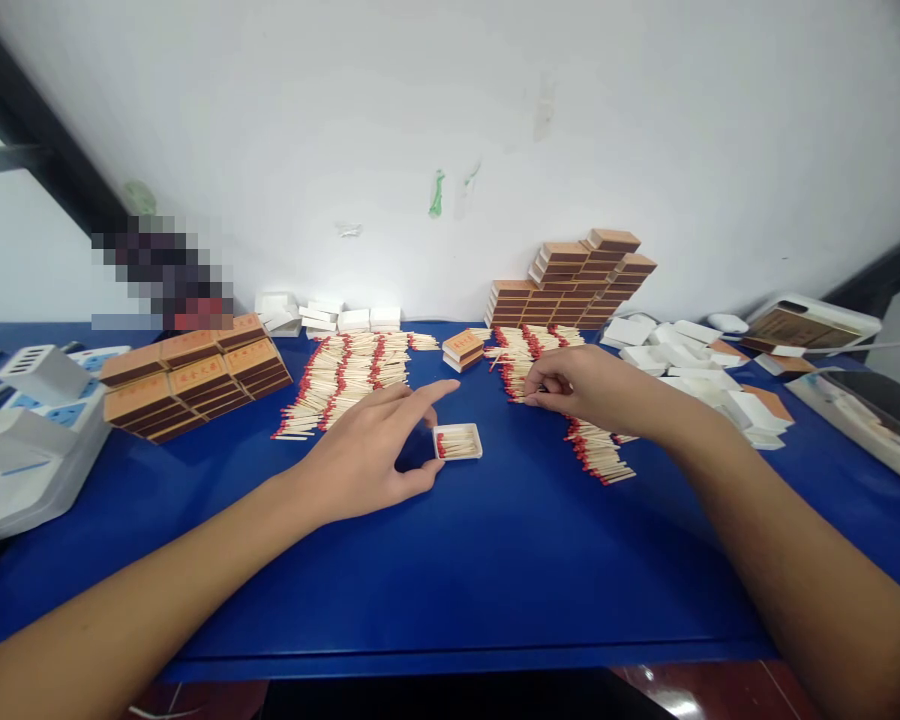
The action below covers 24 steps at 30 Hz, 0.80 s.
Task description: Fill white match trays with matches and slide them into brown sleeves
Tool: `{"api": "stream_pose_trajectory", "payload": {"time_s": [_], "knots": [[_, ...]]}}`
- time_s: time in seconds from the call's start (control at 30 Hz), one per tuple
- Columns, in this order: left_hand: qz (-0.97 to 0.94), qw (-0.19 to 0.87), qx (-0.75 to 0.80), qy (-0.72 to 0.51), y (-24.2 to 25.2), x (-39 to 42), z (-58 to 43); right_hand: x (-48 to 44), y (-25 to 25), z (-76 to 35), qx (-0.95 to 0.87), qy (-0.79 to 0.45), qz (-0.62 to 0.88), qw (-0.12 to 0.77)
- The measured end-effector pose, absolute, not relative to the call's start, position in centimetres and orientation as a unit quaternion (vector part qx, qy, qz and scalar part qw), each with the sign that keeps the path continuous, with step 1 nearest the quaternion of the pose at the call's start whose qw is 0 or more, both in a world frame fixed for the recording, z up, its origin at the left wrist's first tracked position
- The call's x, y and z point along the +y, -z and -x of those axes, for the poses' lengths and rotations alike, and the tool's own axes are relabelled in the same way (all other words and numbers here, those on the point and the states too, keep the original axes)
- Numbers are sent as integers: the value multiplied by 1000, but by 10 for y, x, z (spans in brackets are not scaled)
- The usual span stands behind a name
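A small white matchbox tray (481, 440) lies on the blue table with several red-tipped matches (461, 443) inside. My left hand (379, 445) steadies its left end between thumb and a bent finger, while the index finger stretches out above it. Over the right-hand pile of matches (600, 452), my right hand (577, 388) is closed in a pinch, fingertips down among the matches; how many it grips is hidden. Another wide pile of matches (345, 375) spreads behind my left hand. Two closed matchboxes (463, 348) sit stacked between the piles.
Stacked matchboxes stand at the left (199, 380) and against the wall (570, 285). White trays lie at the back left (319, 316) and scattered at the right (682, 355). A power strip (60, 430) occupies the left; a dark phone-like object (877, 410) lies far right.
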State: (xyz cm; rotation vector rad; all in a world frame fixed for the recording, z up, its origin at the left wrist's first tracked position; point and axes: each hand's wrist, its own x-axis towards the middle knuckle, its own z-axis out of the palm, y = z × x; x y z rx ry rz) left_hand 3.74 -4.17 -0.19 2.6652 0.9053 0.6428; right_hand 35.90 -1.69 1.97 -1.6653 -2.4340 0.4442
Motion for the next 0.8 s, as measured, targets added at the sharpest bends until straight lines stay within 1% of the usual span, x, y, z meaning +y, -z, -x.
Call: {"api": "stream_pose_trajectory", "payload": {"time_s": [0.3, 0.57, 0.8], "knots": [[-915, 125, 311, -225, 3, -41, -37, -16, -19, -366, -803, -158, 572, 59], [-917, 125, 308, -220, 3, -40, -37, -18, -25, -369, -790, -180, 587, 6], [-917, 125, 312, -216, 3, -41, -37, -19, -24, -367, -793, -186, 580, 13]]}}
